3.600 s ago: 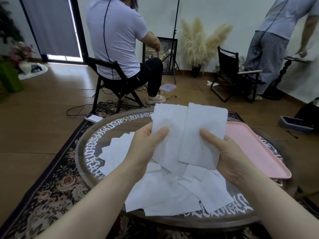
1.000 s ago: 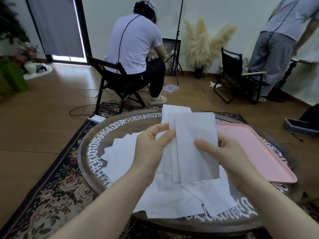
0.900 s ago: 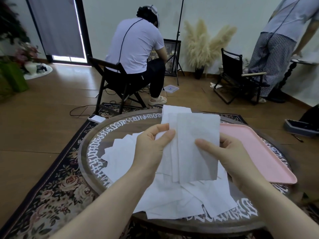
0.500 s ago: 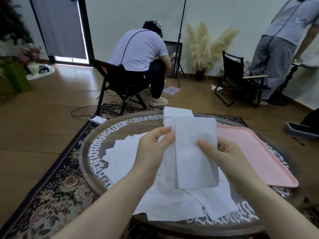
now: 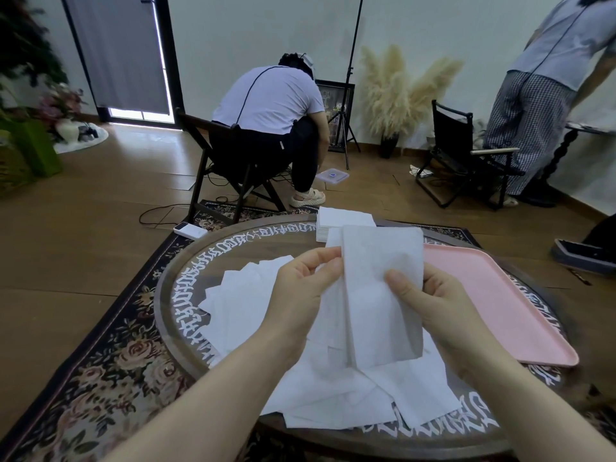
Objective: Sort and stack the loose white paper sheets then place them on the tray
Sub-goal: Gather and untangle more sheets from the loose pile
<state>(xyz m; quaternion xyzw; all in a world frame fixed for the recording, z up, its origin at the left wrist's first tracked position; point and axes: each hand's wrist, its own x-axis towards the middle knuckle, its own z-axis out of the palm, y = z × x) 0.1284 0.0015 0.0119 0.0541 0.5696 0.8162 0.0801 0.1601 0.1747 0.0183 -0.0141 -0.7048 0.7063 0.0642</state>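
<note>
Round and dark, the table (image 5: 173, 315) carries loose white sheets (image 5: 333, 395) heaped at its near edge. Above that heap my left hand (image 5: 300, 295) and right hand (image 5: 430, 301) each pinch the held sheets (image 5: 376, 295), thumbs in front. Right of them the pink tray (image 5: 500, 295) lies bare; a small paper stack (image 5: 343, 221) rests at the far edge.

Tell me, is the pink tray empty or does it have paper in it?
Empty. The pink tray shows only bare pink inside; the paper sheets lie on the table.
</note>
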